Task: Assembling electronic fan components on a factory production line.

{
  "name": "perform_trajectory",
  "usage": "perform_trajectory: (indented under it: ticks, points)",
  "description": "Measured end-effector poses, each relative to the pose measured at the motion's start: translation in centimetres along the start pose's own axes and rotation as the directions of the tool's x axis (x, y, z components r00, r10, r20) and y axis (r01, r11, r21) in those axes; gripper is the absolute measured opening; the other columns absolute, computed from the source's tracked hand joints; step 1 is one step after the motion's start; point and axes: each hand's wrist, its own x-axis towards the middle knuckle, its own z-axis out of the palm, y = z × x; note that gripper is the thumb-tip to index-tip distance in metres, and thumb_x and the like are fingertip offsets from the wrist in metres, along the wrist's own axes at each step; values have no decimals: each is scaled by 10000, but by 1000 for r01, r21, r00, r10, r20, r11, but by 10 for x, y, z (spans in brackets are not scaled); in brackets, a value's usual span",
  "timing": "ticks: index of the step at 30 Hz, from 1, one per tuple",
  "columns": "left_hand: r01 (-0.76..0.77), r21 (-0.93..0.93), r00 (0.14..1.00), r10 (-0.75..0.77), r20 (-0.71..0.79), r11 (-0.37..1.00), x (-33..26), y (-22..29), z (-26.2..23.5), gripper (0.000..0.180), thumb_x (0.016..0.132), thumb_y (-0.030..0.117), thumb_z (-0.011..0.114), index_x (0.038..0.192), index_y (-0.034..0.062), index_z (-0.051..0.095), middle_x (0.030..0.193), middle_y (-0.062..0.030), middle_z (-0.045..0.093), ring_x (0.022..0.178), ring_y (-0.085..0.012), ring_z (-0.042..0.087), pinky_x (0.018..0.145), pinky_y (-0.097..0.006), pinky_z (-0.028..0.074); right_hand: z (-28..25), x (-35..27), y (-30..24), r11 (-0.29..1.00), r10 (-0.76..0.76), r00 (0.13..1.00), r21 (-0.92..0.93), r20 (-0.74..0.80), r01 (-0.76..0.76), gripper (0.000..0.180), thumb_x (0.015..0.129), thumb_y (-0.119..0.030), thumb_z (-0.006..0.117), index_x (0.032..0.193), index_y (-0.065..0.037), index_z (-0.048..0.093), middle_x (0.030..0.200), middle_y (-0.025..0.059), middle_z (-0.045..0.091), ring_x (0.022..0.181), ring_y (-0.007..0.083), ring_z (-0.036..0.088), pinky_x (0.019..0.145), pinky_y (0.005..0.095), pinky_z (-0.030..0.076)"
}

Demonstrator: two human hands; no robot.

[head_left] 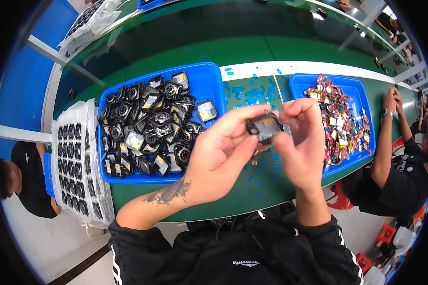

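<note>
A: While both hands are raised above the green counter point(233, 190), what sits between them?

B: A small black square housing point(265, 127) with a pale amber face. The left hand point(221, 159) pinches its left edge, thumb and fingers closed on it, and the right hand point(302, 142) closes on its right edge the same way. So each grip is clamped on the housing, which hangs in the air, off the counter.

A: Where is everything else, taking the housing as the mark?

B: To its left lies a blue tray point(209, 78) heaped with more black housings point(150, 128), some showing round lenses, some pale square faces. Farther left of the housing, at the counter's end, stands a white bagged tray point(78, 166) with rows of dark round parts in its pockets. To the housing's right is a second blue tray point(352, 88) filled with small red, white and yellow components point(340, 123). Beyond the housing, and below it too, scraps of blue film point(249, 92) are scattered on the counter.

A: Anyone else near?

B: Right of the housing, a person in a black shirt point(397, 175) rests an arm on the counter's edge. Far left of it, another person in black point(26, 180) sits low.
</note>
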Motion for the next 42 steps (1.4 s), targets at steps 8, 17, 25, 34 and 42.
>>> perform_trajectory:
  ticks: [8, 17, 25, 34, 42]
  points:
    - [-197, 72, 974, 203, -97, 978, 3, 2, -1, 462, 957, -53, 425, 1412, -49, 345, 1336, -223, 517, 1237, -267, 535, 1058, -396, 430, 13, -19, -12, 818, 450, 863, 280, 231, -502, 286, 801, 30, 743, 1034, -28, 588, 1053, 34, 649, 964, 120, 628, 840, 283, 536]
    - [-439, 817, 867, 415, 276, 374, 2, 17, -14, 327, 751, -112, 672, 1058, -4, 701, 1194, -196, 633, 1007, -287, 674, 841, -341, 557, -1, -7, -45, 560, -464, 775, -537, 429, 632, 283, 672, -28, 802, 928, -4, 683, 838, 95, 622, 691, 259, 613, 597, 326, 491]
    - [-492, 808, 826, 465, 317, 323, 2, 15, -12, 326, 717, -108, 708, 1024, 3, 710, 1187, -196, 646, 954, -269, 697, 797, -309, 575, -14, -19, -33, 977, 211, 967, -28, 144, -210, 215, 859, -57, 712, 1043, 35, 647, 943, 74, 644, 866, 128, 634, 688, 229, 514]
    - [-481, 810, 847, 415, 332, 335, 0, 11, -9, 282, 730, -61, 745, 1002, 6, 717, 1155, -175, 661, 903, -251, 707, 750, -304, 583, -20, -14, -29, 958, 267, 945, 56, 188, -282, 73, 849, 1, 697, 912, 21, 666, 908, 69, 646, 811, 98, 620, 645, 214, 496]
    - [289, 265, 955, -297, -11, 920, -4, 4, -4, 155, 863, -81, 654, 1014, -105, 683, 979, -134, 656, 912, -200, 692, 785, -270, 582, -27, -23, -27, 951, 250, 938, 121, 238, -285, 67, 880, 20, 648, 881, 20, 582, 887, 35, 589, 786, 58, 559, 691, 204, 478]
